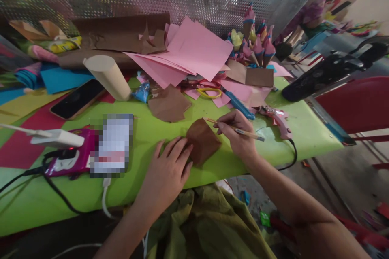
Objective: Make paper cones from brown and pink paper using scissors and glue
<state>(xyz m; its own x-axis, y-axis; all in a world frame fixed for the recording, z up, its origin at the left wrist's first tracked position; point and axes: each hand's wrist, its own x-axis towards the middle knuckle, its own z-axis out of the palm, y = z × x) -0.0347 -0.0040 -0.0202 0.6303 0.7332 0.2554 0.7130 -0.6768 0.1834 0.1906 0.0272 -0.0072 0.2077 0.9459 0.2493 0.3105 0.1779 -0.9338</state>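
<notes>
My left hand (pixel 168 170) lies flat on the green table (pixel 146 129), its fingertips pressing the left edge of a small brown paper piece (pixel 203 141). My right hand (pixel 240 133) grips a thin wooden pencil (pixel 240 130), whose tip points left over the top corner of that brown piece. Another brown paper cutout (pixel 168 104) lies just behind it.
Pink sheets (pixel 188 54), a cream cardboard tube (pixel 107 77), a phone (pixel 77 99), yellow-handled scissors (pixel 209 92), a blue cutter (pixel 240 105), a pink glue gun (pixel 278 119), paper cones (pixel 258 40) and a pink power strip (pixel 68 158) with cables crowd the table. A red chair (pixel 355 105) stands right.
</notes>
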